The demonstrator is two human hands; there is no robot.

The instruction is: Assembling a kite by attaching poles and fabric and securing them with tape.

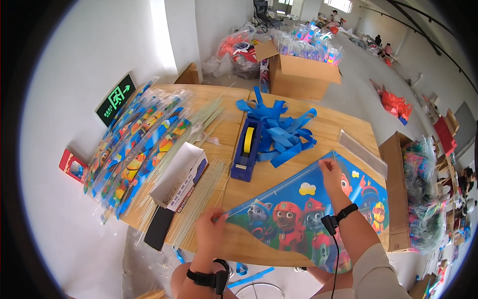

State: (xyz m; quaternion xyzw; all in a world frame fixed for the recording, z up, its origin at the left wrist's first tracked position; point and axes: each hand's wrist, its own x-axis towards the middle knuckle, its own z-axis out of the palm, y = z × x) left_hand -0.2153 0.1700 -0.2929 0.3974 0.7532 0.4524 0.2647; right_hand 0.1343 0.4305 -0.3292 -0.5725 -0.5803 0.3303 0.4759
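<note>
A blue kite (286, 222) printed with cartoon dogs lies spread across the right front of the wooden table, partly hanging over its near edge. A thin pale rod (279, 190) runs along its upper left edge. My left hand (209, 226) has its fingers closed at the kite's left corner. Near the top corner, my right hand (330, 170) pinches the kite's edge, its forearm crossing over the print. Beyond the kite stand a blue tape dispenser (241, 167) with a yellow roll and a heap of blue ribbon strips (284, 132).
Left of the dispenser are a small white box (181, 174), bundled thin rods (199, 199), a black phone-like slab (159, 228) and several bagged kites (142, 144). A clear flat case (362, 153) lies right. Cardboard cartons (303, 74) stand beyond and beside the table (224, 107).
</note>
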